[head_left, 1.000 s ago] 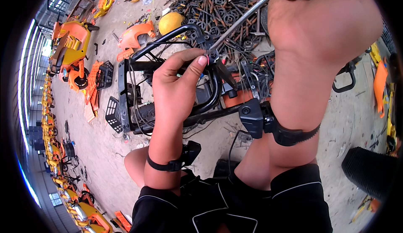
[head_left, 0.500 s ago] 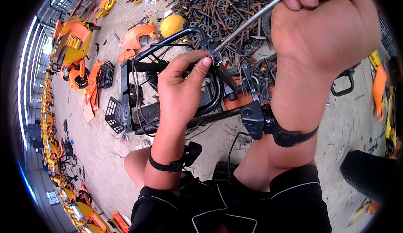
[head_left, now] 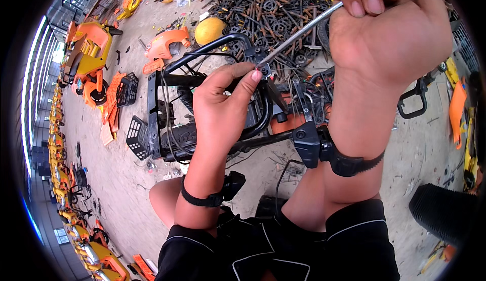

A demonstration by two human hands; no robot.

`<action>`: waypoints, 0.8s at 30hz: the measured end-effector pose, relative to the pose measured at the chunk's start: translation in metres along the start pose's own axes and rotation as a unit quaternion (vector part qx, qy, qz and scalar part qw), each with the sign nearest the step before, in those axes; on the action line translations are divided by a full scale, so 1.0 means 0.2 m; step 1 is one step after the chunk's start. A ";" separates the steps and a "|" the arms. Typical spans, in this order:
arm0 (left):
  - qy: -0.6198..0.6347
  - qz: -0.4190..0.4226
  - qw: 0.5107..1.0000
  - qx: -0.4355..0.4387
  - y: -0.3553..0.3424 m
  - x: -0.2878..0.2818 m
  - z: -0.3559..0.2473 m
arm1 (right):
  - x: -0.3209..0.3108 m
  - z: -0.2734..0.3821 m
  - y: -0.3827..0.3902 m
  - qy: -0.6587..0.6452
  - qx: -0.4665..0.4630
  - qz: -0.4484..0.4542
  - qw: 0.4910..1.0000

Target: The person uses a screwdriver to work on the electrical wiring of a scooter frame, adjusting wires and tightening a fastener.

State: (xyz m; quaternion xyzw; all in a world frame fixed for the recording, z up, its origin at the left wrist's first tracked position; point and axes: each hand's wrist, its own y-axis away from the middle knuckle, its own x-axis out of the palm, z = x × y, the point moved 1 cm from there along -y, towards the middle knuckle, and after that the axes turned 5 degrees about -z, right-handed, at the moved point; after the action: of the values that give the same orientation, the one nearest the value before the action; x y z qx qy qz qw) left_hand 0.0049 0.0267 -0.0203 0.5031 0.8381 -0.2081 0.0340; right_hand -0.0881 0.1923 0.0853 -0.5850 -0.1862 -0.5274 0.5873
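High at the right, my right hand [head_left: 392, 27] is closed round the upper end of a screwdriver [head_left: 302, 33]; its handle is hidden in the palm. The long metal shaft slopes down to the left, to a bracket on a black tubular vehicle frame [head_left: 258, 141]. There my left hand [head_left: 223, 98] has thumb and forefinger pinched together beside the screwdriver's tip. What small thing lies between those fingertips is too hidden to name. Loose cables [head_left: 169, 129] hang along the frame's left part. Black straps with small boxes circle both wrists.
Behind the frame lies a heap of rusty metal parts [head_left: 273, 15], with a yellow rounded shell [head_left: 209, 31] beside it. Orange panels [head_left: 164, 44] and black baskets [head_left: 127, 89] lie on the left floor. A ribbed black object [head_left: 440, 212] stands at the lower right.
My left hand has shifted slightly to the right at the screwdriver's tip. My right hand has turned a little round its upper end and moved slightly.
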 end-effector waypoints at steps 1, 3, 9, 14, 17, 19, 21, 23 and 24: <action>-0.010 -0.006 1.000 0.007 0.00 0.00 0.00 | 0.00 -0.01 0.00 0.001 0.001 0.000 1.000; -0.028 -0.016 0.999 0.040 0.00 0.00 -0.01 | 0.01 -0.02 0.00 0.002 0.002 -0.002 1.000; -0.058 -0.035 0.993 0.098 0.00 -0.01 -0.01 | 0.02 -0.03 0.02 -0.033 0.044 -0.014 0.998; -0.061 -0.040 0.992 0.106 0.01 0.00 -0.01 | 0.03 -0.03 0.05 -0.045 0.051 -0.009 0.998; -0.084 -0.040 0.987 0.128 0.01 -0.01 -0.01 | 0.03 -0.03 0.06 -0.047 0.053 -0.001 0.997; -0.105 -0.049 0.978 0.174 0.01 0.00 -0.01 | 0.04 -0.02 0.07 -0.050 0.054 0.003 0.997; -0.127 -0.049 0.971 0.197 0.01 0.00 -0.02 | 0.04 -0.02 0.09 -0.055 0.056 0.009 0.997; -0.145 -0.035 0.969 0.195 0.00 0.02 -0.03 | 0.03 -0.02 0.09 -0.052 0.056 0.014 0.997; -0.135 -0.040 0.972 0.187 0.00 0.03 -0.02 | 0.02 -0.03 0.08 -0.050 0.058 0.018 0.997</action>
State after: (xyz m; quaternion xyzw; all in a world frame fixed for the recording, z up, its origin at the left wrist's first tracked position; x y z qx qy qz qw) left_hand 0.0020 0.0334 -0.0174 0.4339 0.7913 -0.4285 0.0439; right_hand -0.0747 0.1820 0.0799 -0.5789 -0.2356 -0.4751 0.6194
